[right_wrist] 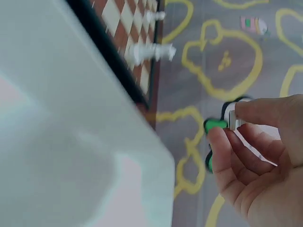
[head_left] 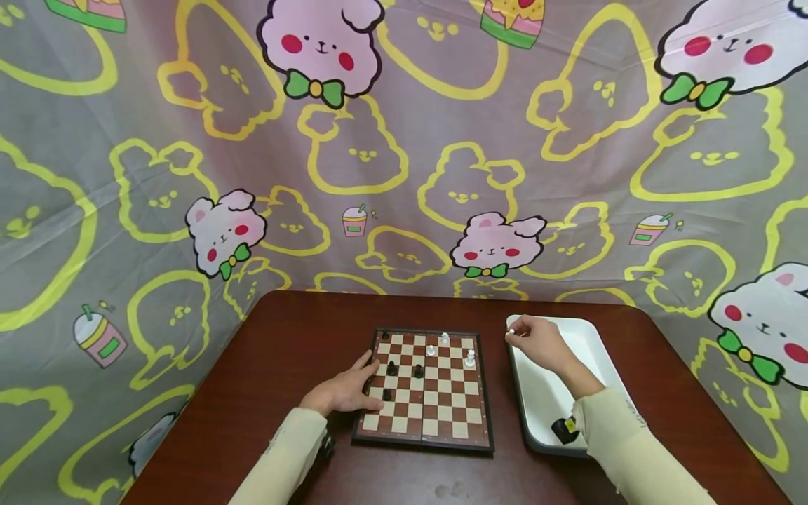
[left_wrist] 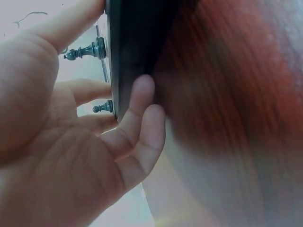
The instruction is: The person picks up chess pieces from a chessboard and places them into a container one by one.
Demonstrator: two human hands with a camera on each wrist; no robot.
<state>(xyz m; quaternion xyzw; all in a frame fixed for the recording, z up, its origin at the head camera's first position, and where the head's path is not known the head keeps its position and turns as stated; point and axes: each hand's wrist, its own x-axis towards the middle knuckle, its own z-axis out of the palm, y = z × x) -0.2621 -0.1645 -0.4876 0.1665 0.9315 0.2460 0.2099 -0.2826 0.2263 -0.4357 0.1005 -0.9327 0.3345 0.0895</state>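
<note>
A chessboard [head_left: 442,434] lies on the table. My left hand [head_left: 346,390] rests at its left edge with fingers spread, thumb lying over the near left squares. In the left wrist view two curved fingers [left_wrist: 143,90] sit beside the board's dark side. Several black chess pieces [head_left: 392,368] stand on the left half, and white chess pieces [head_left: 470,358] stand toward the far right. Over the far left corner of the white tray [head_left: 548,407], my right hand [head_left: 539,342] pinches a small white chess piece [right_wrist: 232,120] between thumb and fingertip; the fingers hide most of it.
The tray stands just right of the board, and a black wrist device [head_left: 564,430] on the right sleeve overlaps it in the head view. A patterned curtain [head_left: 391,210] hangs behind the brown table [head_left: 303,322] and along its sides.
</note>
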